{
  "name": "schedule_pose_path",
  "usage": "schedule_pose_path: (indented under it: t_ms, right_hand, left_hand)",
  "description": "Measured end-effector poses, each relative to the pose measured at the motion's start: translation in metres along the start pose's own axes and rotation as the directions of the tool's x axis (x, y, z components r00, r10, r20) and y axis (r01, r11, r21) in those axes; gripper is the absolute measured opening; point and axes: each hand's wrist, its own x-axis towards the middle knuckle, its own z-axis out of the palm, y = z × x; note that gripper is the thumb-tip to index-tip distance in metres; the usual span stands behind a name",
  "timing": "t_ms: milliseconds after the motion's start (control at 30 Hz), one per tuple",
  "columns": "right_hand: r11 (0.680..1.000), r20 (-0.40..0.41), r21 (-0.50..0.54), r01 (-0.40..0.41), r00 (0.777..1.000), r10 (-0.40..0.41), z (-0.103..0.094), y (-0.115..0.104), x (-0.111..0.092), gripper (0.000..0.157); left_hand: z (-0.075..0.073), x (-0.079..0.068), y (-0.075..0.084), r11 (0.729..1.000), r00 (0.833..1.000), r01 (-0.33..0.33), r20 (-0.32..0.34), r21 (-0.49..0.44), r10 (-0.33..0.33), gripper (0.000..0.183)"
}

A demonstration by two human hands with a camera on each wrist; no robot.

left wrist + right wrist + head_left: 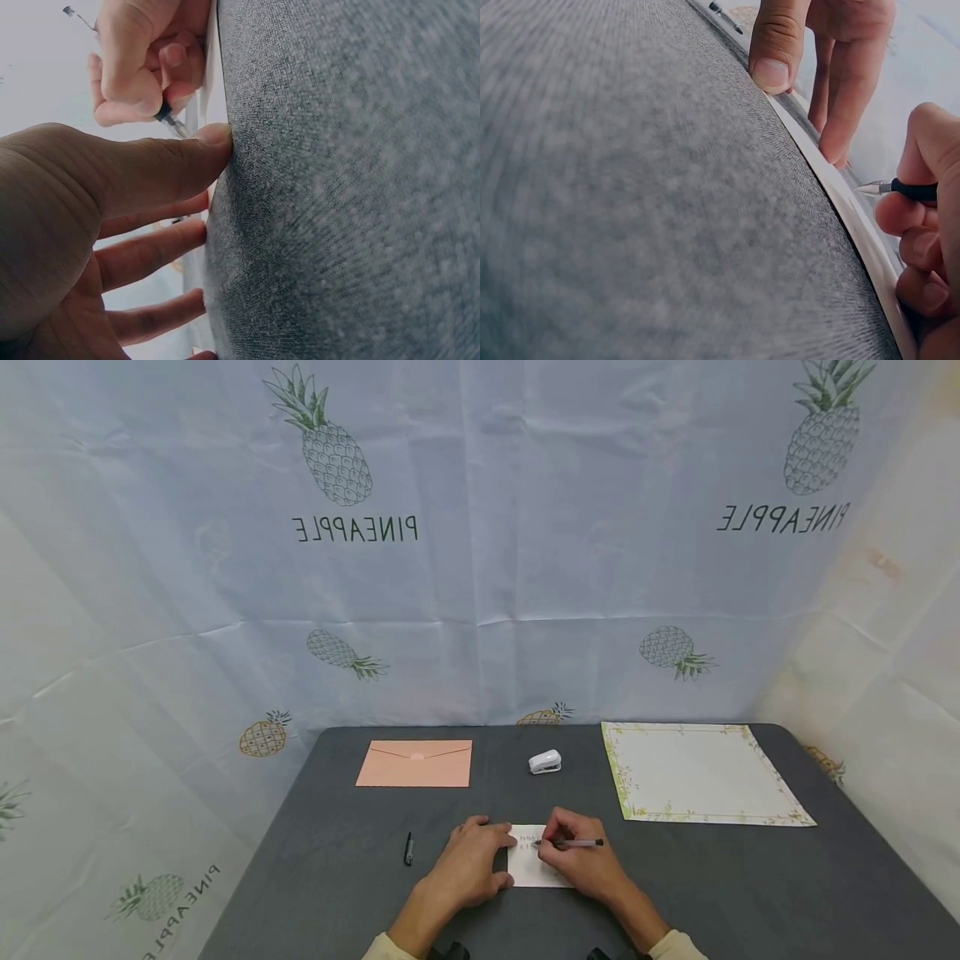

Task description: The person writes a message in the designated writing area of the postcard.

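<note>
A small white card (534, 872) lies on the dark table, with a few short rows of handwriting near its top. My right hand (585, 858) pinches a pen (581, 842), its metal tip (871, 188) right at the card's surface. The pen's barrel points off to the right. My left hand (468, 864) rests at the card's left edge with fingers spread. Its thumb (214, 135) presses the near corner, and its other fingertips touch down by the far side. Part of the card is hidden under the right hand.
A black pen cap (408, 849) lies left of the left hand. Farther back are a pink envelope (420, 772), a small white stapler (545, 762) and, at the right, a large white sheet with a floral border (697, 772). A pineapple-print curtain (480, 568) hangs behind the table (315, 893).
</note>
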Motion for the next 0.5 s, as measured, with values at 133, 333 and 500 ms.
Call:
schedule_pose_path:
  t_ms: [133,333,500]
  right_hand:
    - [1.000,0.031,-0.022,-0.006,0.999,0.006,-0.0006,-0.0005,0.0004,0.033]
    - [1.000,0.051,-0.021,0.015,0.999,-0.014,-0.0010,-0.0014,0.0002,0.031]
    - [1.000,0.036,-0.017,0.021,0.999,-0.021,-0.0008,-0.0004,0.0003,0.031]
  left_hand:
    - [-0.0001,-0.0002,-0.0002,1.000,1.000,0.003,0.000,-0.002,-0.003,0.046]
    - [-0.0006,0.0000,-0.0003,1.000,1.000,0.006,0.004,-0.006,-0.006,0.046]
    - [-0.0001,-0.0001,-0.0003,1.000,1.000,0.007,0.003,-0.010,-0.007,0.046]
